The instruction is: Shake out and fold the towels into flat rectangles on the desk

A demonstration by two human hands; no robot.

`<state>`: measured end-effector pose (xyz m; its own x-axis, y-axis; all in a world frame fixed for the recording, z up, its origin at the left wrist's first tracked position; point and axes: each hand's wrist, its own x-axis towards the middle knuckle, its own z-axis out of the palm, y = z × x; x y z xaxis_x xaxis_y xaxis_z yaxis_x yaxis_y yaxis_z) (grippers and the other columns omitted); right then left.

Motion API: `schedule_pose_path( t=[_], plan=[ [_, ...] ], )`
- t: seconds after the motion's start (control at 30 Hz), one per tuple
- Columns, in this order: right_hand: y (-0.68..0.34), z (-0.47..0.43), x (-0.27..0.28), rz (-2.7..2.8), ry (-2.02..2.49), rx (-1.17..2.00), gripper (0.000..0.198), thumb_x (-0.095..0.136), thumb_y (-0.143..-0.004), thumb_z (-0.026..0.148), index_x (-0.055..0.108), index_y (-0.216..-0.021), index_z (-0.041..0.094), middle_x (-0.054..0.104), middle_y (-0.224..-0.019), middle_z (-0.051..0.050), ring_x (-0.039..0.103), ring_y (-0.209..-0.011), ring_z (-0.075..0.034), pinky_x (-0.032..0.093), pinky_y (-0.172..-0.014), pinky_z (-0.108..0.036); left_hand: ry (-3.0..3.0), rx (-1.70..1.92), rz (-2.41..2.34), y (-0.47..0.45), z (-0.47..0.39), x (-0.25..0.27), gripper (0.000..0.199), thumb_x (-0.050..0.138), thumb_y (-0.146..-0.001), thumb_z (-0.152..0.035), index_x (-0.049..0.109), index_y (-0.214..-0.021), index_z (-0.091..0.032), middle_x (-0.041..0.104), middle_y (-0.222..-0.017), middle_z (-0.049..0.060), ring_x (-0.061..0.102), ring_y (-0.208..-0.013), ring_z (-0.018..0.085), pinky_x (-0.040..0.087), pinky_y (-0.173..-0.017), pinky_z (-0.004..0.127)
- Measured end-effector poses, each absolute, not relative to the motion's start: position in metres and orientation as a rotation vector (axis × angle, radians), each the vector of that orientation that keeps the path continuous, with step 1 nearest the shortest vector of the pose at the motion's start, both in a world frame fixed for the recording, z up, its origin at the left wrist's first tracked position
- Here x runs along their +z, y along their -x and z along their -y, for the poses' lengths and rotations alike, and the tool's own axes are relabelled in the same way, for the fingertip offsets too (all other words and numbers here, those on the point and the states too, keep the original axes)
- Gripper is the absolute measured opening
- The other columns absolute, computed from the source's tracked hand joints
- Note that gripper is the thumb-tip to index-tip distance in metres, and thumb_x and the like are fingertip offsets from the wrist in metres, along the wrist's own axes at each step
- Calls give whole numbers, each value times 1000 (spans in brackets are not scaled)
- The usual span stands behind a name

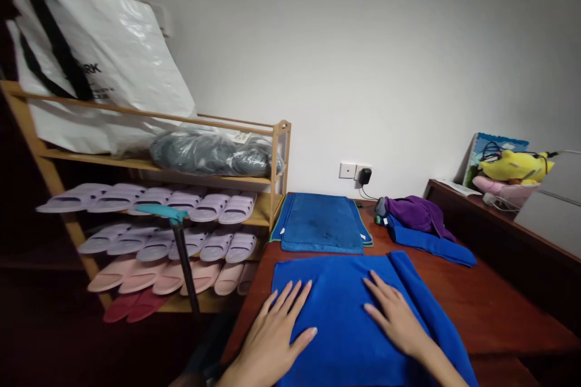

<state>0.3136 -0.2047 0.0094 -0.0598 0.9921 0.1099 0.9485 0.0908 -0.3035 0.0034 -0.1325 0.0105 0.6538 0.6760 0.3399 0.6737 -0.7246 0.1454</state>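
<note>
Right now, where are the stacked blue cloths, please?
In the head view, the stacked blue cloths lie beyond the spread cloth, left of the purple cloth.

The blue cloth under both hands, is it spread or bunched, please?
Mostly spread: the blue cloth lies flat beneath left hand and right hand, right side folded.

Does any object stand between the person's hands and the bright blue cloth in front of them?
Nothing visible does. The left hand and the right hand lie palm down against the bright blue cloth. The darker folded cloths lie beyond its far edge, not under the hands.
</note>
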Motion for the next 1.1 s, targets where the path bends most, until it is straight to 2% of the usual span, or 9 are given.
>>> schedule_pose_path(
  t=[0.13,0.23,0.47,0.57,0.63,0.73,0.8,0.93,1.1],
  plan=[
    [-399,203,-1,1979,2042,54,55,32,-90,58,41,-136,30,33,-146,-2,31,-134,-19,30,-111,-41,-2835,613,-1193,8,135,10,57,38,-94,-53,20,-145,-35,35,-146,-1,36,-132,24,34,-104,40],
    [-459,211,-5,2012,2135,-78,56,34,-88,59,44,-134,30,41,-141,-2,36,-131,-21,32,-109,-42,-2817,606,-1203,12,136,8,51,37,-94,-52,27,-142,-38,36,-145,-2,36,-132,25,33,-105,42],
    [-584,244,-15,1710,2710,-462,63,38,-78,62,52,-129,26,37,-142,-11,33,-132,-29,31,-102,-56,-2776,543,-1109,32,141,19,47,38,-95,-47,29,-141,-40,35,-145,-2,35,-133,24,27,-108,47],
    [-594,254,-20,1554,2692,-708,60,36,-79,53,54,-127,21,40,-139,-15,40,-127,-31,36,-95,-55,-2757,430,-1136,51,141,26,47,39,-94,-47,30,-140,-41,35,-145,-3,34,-133,26,26,-108,51],
    [-569,252,-20,1577,2543,-795,58,31,-82,48,53,-127,19,38,-142,-14,44,-124,-30,39,-93,-53,-2747,391,-1226,59,137,29,46,42,-92,-46,37,-138,-39,39,-143,-1,37,-131,27,26,-106,54],
    [-493,241,-16,1745,2292,-646,56,27,-88,51,48,-131,21,31,-146,-8,43,-126,-24,39,-98,-44,-2749,424,-1424,57,125,30,43,46,-89,-42,55,-129,-28,52,-133,7,43,-127,31,24,-106,57],
    [-438,232,-15,1857,2151,-442,54,30,-90,52,43,-134,24,31,-147,-5,34,-132,-20,35,-104,-40,-2748,545,-1534,47,116,29,45,43,-91,-42,56,-128,-21,54,-131,12,44,-126,31,24,-106,55],
    [-384,218,-20,1926,2055,-111,54,30,-91,55,32,-140,33,25,-149,0,30,-134,-19,33,-107,-43,-2696,535,-1511,30,104,24,52,37,-93,-48,39,-140,-26,34,-146,8,31,-134,28,28,-106,51],
    [-453,209,-37,1722,2202,-44,62,29,-86,64,44,-133,26,36,-144,-2,33,-133,-20,28,-110,-42,-2593,309,-1492,31,102,20,55,31,-93,-55,30,-143,-33,19,-151,2,16,-139,26,28,-106,50]
  ],
)
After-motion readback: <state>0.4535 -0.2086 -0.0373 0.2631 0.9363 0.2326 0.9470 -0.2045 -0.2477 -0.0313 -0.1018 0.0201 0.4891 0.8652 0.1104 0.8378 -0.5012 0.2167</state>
